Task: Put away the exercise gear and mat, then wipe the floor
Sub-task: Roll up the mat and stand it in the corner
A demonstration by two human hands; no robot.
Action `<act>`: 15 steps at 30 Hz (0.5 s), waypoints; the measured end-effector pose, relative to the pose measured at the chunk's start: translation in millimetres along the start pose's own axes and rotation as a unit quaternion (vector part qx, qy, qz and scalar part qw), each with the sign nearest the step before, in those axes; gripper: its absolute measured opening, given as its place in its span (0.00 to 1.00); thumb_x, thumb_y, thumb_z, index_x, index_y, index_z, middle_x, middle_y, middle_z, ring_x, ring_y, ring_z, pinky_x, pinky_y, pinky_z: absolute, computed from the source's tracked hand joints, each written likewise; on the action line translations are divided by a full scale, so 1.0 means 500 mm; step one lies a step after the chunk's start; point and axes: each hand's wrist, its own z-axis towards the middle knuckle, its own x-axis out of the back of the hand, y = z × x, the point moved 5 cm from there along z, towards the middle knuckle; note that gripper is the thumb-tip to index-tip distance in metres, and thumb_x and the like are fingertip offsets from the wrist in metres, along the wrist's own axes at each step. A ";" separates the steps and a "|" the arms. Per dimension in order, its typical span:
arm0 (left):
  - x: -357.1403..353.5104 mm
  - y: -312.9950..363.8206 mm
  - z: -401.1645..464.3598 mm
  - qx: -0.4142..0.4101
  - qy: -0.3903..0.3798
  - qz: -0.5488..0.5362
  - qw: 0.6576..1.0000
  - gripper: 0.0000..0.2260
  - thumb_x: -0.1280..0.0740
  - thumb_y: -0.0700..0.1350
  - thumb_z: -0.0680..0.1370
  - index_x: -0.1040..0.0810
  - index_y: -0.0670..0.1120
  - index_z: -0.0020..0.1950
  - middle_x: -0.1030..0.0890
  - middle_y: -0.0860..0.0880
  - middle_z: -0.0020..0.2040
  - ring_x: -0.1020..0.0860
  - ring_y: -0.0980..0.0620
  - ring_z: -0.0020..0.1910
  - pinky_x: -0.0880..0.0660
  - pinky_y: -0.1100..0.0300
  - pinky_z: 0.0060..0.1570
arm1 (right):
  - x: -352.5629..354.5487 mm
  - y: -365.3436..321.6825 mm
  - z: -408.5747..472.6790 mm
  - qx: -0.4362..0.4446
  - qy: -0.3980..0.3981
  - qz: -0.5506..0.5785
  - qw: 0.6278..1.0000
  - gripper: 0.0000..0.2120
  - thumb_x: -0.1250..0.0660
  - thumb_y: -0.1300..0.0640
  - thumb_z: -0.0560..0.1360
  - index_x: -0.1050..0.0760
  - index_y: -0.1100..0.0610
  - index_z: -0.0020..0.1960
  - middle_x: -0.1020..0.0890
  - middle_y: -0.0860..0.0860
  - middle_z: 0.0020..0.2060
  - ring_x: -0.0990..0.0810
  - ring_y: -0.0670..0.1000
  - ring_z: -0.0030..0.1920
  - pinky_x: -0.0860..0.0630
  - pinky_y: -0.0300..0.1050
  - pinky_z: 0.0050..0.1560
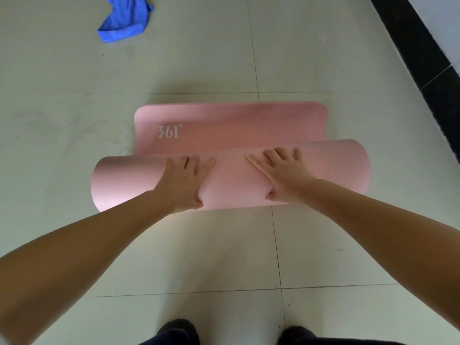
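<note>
Pale tiled floor (62,145) lies open all round the pink mat (231,125); a crumpled blue cloth (124,19) sits well beyond; a black border strip (428,61) bounds the right.

Pink ribbed mat (231,125), white "361°" print; blue cloth (124,18); pale tiled floor (62,83)

One readable mark: "361°" (170,131) in white characters, printed on the flat, ribbed, unrolled part of the pink mat (231,125), near its left edge. No other text, label or number legible.
</note>
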 end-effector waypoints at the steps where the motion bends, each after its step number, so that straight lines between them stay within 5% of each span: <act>1: -0.002 0.002 -0.008 -0.001 0.010 0.005 1.000 0.49 0.32 0.64 0.67 0.58 0.50 0.76 0.37 0.42 0.68 0.35 0.41 0.63 0.35 0.46 0.57 | 0.000 -0.004 -0.009 0.000 0.007 0.002 1.000 0.49 0.31 0.41 0.67 0.59 0.45 0.77 0.38 0.55 0.68 0.39 0.59 0.67 0.39 0.63 0.63; 6: -0.018 0.022 -0.046 0.008 0.054 0.029 0.998 0.54 0.24 0.64 0.56 0.48 0.47 0.73 0.28 0.37 0.61 0.29 0.40 0.55 0.30 0.44 0.50 | -0.019 -0.029 -0.052 -0.024 0.018 -0.006 1.000 0.50 0.28 0.43 0.67 0.57 0.47 0.77 0.41 0.60 0.72 0.42 0.63 0.71 0.43 0.70 0.65; 10: -0.008 -0.002 -0.009 -0.008 -0.012 -0.022 1.000 0.52 0.31 0.64 0.67 0.62 0.50 0.77 0.43 0.39 0.74 0.41 0.40 0.71 0.40 0.41 0.64 | -0.012 -0.008 -0.015 -0.021 -0.038 0.030 0.999 0.50 0.33 0.41 0.71 0.68 0.46 0.76 0.55 0.58 0.76 0.55 0.60 0.76 0.51 0.69 0.70; 15: 0.022 -0.095 0.087 -0.015 -0.100 -0.121 0.988 0.51 0.31 0.67 0.67 0.61 0.55 0.77 0.52 0.46 0.79 0.52 0.45 0.77 0.53 0.39 0.73 | 0.032 0.039 0.038 -0.028 -0.021 0.056 0.998 0.41 0.37 0.46 0.76 0.62 0.47 0.77 0.58 0.57 0.77 0.62 0.57 0.76 0.58 0.71 0.71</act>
